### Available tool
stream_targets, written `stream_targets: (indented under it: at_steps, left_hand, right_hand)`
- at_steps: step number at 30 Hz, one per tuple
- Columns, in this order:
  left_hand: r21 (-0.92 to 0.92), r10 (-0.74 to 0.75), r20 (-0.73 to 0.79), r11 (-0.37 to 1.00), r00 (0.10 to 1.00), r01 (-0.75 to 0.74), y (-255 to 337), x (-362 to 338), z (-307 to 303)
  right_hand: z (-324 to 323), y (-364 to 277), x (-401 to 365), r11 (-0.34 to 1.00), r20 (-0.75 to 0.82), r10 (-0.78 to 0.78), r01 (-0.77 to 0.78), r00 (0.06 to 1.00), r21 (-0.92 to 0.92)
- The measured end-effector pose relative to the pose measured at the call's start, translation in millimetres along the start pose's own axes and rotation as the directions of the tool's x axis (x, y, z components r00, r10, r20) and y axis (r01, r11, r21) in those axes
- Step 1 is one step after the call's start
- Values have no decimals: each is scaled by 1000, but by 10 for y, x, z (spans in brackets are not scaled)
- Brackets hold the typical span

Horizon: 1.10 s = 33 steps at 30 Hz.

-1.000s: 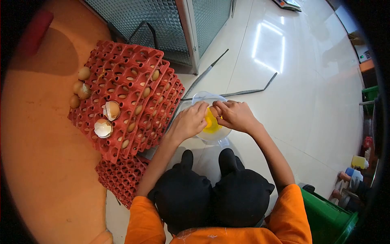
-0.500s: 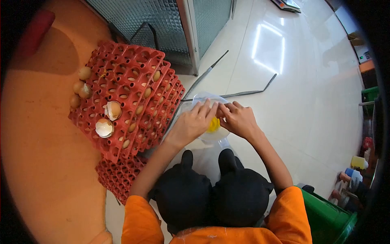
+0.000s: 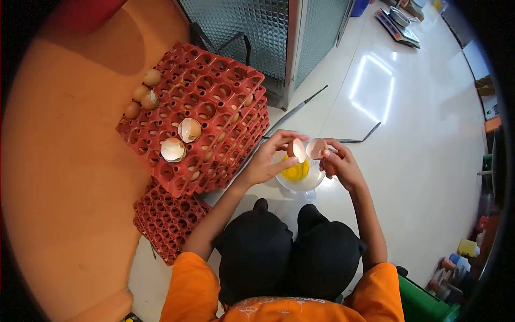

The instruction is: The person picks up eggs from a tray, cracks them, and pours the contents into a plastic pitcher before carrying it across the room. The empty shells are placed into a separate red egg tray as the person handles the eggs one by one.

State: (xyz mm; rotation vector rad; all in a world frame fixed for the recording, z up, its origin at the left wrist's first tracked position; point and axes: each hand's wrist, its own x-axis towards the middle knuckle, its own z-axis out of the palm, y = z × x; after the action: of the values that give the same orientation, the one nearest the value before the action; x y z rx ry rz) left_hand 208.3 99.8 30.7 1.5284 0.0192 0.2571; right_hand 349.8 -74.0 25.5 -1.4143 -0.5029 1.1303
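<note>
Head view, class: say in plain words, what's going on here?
A person is cracking eggs over a clear jug. The left hand holds one eggshell piece and the right hand holds a second shell piece, the two apart. Below them, yellow egg lies in the clear jug on the floor. To the left, two broken shells rest on the stacked red trays.
</note>
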Motion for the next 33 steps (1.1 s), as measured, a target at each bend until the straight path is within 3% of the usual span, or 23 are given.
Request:
stream_targets:
  at_steps: [2,5,9,12,15,18,21,22,24,26,27,29,33]
  left_hand:
    - [-332,-25,-38,943,999,11,47,-34,-18]
    - [-367,144,-131,912,981,-183,130,-51,-5]
    - [-153,261,-144,947,955,-282,313,-88,-60]
    - [-101,194,-173,972,966,-213,514,-145,-59]
    - [-66,252,-176,962,952,-267,523,-174,-124]
    - [101,295,-178,955,939,-281,545,-222,-142]
    - [174,354,-224,931,908,-321,483,-250,-149]
    - [260,388,-319,913,865,-314,490,-250,-164]
    - [419,465,-478,866,746,-271,579,-243,-266]
    - [844,629,-419,536,655,26,815,-241,-446]
    - [899,633,-378,427,676,103,935,-227,-520]
    - [898,528,-430,332,732,288,887,-221,-710]
    - [844,355,-536,214,766,491,902,-195,-768]
  right_hand:
    - [31,-45,-19,988,28,17,-21,999,154]
    - [122,-217,-51,978,106,1,-24,994,206]
    - [311,-523,-37,995,245,-77,59,966,82]
    - [358,-593,36,999,323,-42,42,945,7]
    - [430,-630,110,1000,358,-18,13,934,16]
    - [598,-635,103,992,313,-94,61,945,114]
    - [637,-741,64,978,380,-49,-32,924,204]
    - [621,-724,80,953,389,-10,-110,921,284]
    - [564,-653,138,865,410,60,-252,910,434]
    - [516,-587,179,794,407,51,-284,912,538]
    - [498,-556,197,754,407,45,-299,912,585]
    - [483,-509,210,690,417,4,-304,909,657]
    - [501,-529,153,624,369,41,-312,928,716]
